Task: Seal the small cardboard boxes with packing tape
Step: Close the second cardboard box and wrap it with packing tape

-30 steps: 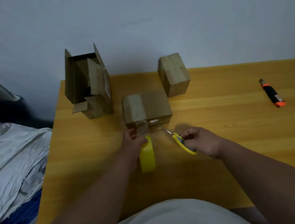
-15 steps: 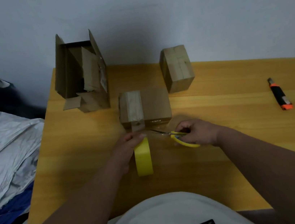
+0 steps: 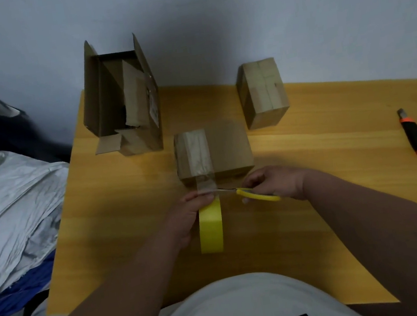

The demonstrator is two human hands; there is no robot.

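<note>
The left hand (image 3: 186,214) has its grip closed around the yellow tape roll (image 3: 211,228), held on edge just above the counter (image 3: 341,192), thumb and fingertips pinning the free strip near the roll's top. The right hand (image 3: 275,183) grips the yellow-handled scissors (image 3: 250,194); their blades point toward nine o'clock and meet the clear strip of tape (image 3: 206,183) that runs from the roll up to the box (image 3: 213,151) at twelve o'clock of the hands. I cannot tell whether the blades are parted or closed on the strip.

That box lies in the middle of the counter, a band of tape already over its left part and down its near face. A second box (image 3: 262,92), closed and taped, stands at one o'clock. An open carton (image 3: 121,100) with raised flaps stands at eleven o'clock, against the wall. An orange and black utility knife (image 3: 416,135) lies well apart at three o'clock.

The box looks light and fairly stiff, so it would likely slide when the strip is pulled; steadying it with a flat palm on top seems wise. The tape is thin, limp and sticky, prone to fold onto itself, so it is best held taut near the cut.

A label shows on the carton's right flap, too small to read. The shirt patch at six o'clock carries digits that seem to read 1998 from the wearer's side.
</note>
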